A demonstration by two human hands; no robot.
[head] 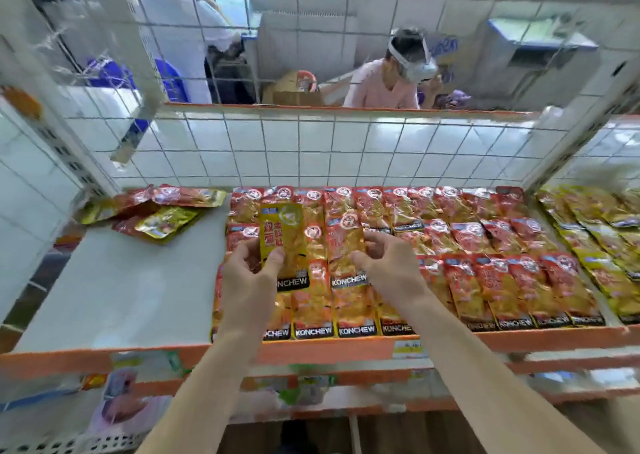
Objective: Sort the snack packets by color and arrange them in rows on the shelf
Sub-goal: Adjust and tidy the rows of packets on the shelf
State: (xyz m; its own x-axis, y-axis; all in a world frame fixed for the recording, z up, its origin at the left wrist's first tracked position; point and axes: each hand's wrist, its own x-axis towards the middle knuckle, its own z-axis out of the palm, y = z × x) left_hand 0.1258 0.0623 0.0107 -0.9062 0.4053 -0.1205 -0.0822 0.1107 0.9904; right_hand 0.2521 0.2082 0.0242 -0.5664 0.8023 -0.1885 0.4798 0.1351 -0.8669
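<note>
at the shelf (121,280), left fingers (273,260) pinch a yellow packet (281,232), right fingers (361,259) grip a red packet (344,240)

Two: left hand (250,273), right hand (389,266). Held: one yellow packet (281,232), one red packet (343,242).

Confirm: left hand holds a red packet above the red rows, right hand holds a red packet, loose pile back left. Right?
No. The head view shows the left hand holding a yellow packet, not red. The rest stands: above the red rows, right hand holding a red packet, loose pile back left.
</note>
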